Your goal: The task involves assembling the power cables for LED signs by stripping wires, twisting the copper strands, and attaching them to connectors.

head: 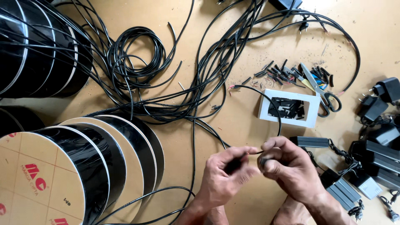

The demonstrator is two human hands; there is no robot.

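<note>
Left hand (227, 173): fingers pinched on the black cable (266, 102) near its end.
Right hand (287, 166): fingers clenched around the same cable end, seemingly working it.
Cable: arcs up over the white box (263, 109).
Next move: likely needs a steady pinch.
Nearby: power adapters (375, 166), scissors (321, 89), cable reels (104, 150).
In the way: tangled wires (183, 83).

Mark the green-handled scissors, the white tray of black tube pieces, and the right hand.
green-handled metal scissors (317, 85), head view, on the blades near the pivot
white rectangular tray of black tube pieces (263, 107), head view, on its left rim
right hand (287, 164), head view, on the back of the hand
</note>
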